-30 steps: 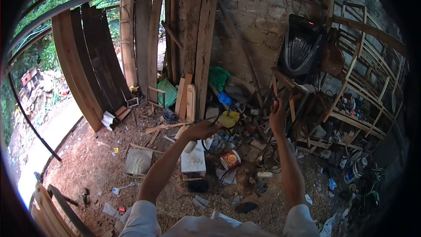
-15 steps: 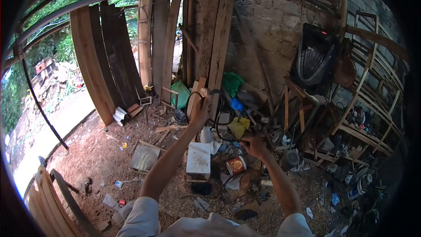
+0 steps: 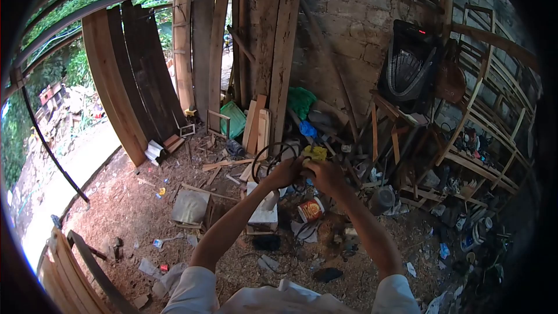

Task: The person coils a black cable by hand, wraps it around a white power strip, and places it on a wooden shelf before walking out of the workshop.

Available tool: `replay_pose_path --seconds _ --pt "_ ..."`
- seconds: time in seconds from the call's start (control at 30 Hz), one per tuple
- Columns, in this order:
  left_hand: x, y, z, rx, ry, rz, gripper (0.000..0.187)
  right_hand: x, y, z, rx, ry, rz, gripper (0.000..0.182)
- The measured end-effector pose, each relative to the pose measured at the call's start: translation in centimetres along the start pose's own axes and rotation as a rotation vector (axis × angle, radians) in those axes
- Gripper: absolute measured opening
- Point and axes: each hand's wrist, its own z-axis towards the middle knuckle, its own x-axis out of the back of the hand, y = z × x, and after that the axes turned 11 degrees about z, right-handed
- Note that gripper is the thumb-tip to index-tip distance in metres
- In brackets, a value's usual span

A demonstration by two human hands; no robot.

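A dark looped cable [image 3: 256, 166] hangs in coils around my left hand [image 3: 283, 174], whose fingers are closed on it. My right hand [image 3: 326, 175] is up against the left one, its fingers bent and pinched on part of the same cable. Exactly where the fingertips grip is hidden between the two hands. Below the hands is a white box [image 3: 263, 217], partly covered by my left forearm. Beside it a red and white tub [image 3: 311, 210] lies tilted on the ground. Just beyond my right hand is a yellow bag [image 3: 314, 153].
Long planks [image 3: 110, 81] lean at the left, and more boards [image 3: 288, 52] stand against the brick wall. A black speaker [image 3: 408, 67] with a red display rests on a wooden support. Wooden frames [image 3: 491, 110] are stacked at right. Shavings and litter cover the floor.
My hands have come together: the left moved down and right, the right moved up and left. The cable, earlier stretched between them, now hangs in bunched loops.
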Motion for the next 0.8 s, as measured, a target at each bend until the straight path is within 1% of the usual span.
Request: replay_pose_path --seconds 0.03,0.07,0.1,0.13,0.23,0.27,0.37,0.4,0.47,0.5,0.53,0.57,0.63,0.67,0.77,0.8 --pt "-1.5 -2.7 0.2 -0.178 0.047 0.046 0.048 0.0 0.2 0.2 0.014 0.002 0.016 0.024" --pt "-1.2 -2.0 -0.5 -0.188 0.009 0.031 0.05 0.0 0.5 0.3 -0.017 -0.018 0.062 0.03" --pt "-0.8 -1.8 -0.8 0.02 -0.187 -0.186 0.052 -0.1 0.7 0.3 -0.05 -0.041 0.109 0.036" --pt "-0.3 -1.5 -1.1 0.266 -0.334 -0.372 0.055 -0.2 0.7 0.1 -0.088 -0.069 0.159 0.043" --pt "1.5 -1.4 -1.8 0.374 -0.504 -0.358 0.061 -0.2 -0.2 0.6 0.053 -0.06 0.16 0.059" --pt "1.9 -1.1 -2.6 0.352 -0.461 -0.281 0.07 -0.2 -0.4 1.0 0.096 -0.172 0.137 0.071" --pt "3.3 -2.7 -3.5 0.23 -0.506 -0.259 0.075 -1.6 -0.2 1.5 0.167 -0.341 0.071 0.078" --pt "4.0 -2.6 -3.8 0.149 -0.564 -0.266 0.065 -1.9 -0.6 1.4 0.146 -0.315 0.022 0.075" --pt "6.0 -0.7 -4.6 0.065 -0.561 -0.145 0.053 -2.1 -1.5 1.5 0.108 -0.254 -0.082 0.07" --pt "6.9 -0.2 -4.6 0.018 -0.559 -0.077 0.048 -2.2 -1.5 1.7 -0.067 -0.309 0.034 0.061" --pt "6.9 -1.6 -3.9 0.106 -0.558 -0.111 0.039 -2.3 -1.2 1.7 -0.246 -0.361 0.151 0.052" --pt "7.2 -1.9 -3.7 0.053 -0.501 -0.113 0.04 -2.4 -1.0 2.0 -0.423 -0.404 0.265 0.044" --pt "7.8 -2.2 -3.4 -0.057 -0.386 -0.121 0.044 -3.3 -1.1 1.7 -0.382 -0.27 0.374 0.038" --pt "8.0 -2.2 -3.3 -0.065 -0.351 -0.11 0.043 -3.7 -1.2 1.4 -0.359 -0.208 0.426 0.036" --pt "8.0 -2.6 -3.4 -0.082 -0.256 -0.112 0.039 -4.7 -2.8 1.0 -0.509 -0.077 0.907 0.035" --pt "7.4 -2.9 -3.3 -0.094 -0.224 -0.128 0.037 -5.3 -2.7 1.0 -0.566 -0.04 0.978 0.033"
